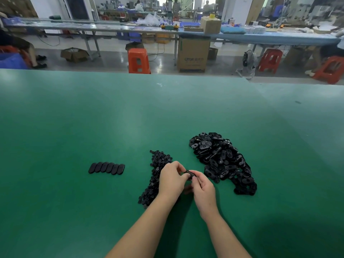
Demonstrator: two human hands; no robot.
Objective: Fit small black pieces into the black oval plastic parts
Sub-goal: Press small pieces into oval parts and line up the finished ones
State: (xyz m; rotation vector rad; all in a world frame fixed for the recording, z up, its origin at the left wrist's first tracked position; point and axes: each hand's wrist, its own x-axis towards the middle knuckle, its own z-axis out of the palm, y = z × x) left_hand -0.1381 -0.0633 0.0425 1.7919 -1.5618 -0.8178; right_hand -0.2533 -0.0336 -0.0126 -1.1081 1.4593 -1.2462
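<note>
1. Two bare arms are reaching in from the near edge, and the hands are meeting just above the green table (93,118).
2. The left hand (172,180) is curling its fingers and pinching one end of a black oval part (190,173). The right hand (202,189) is pinching the other end with its thumb and fingers. I think both hands are gripping it so it is staying steady while a small piece is being pushed in. I cannot tell if a small piece is in there now, because the fingers are hiding it.
3. The pile of small black pieces (156,172) is lying just left of the hands, partly under the left hand. It is probably sitting this near so the left hand can grab one fast. There are too many to count.
4. The row of six oval parts (106,167) is lying further left, each one leaning on the next. These are likely the finished ones, lined up away from the piles so they are not getting mixed in.
5. The big heap of oval parts (223,162) is sitting to the right and a bit farther off, close to the right hand. There are far too many to count.
6. Far behind the table, three orange stools are showing, like this orange stool (138,60), and a cardboard box (193,54) is standing on the floor.
</note>
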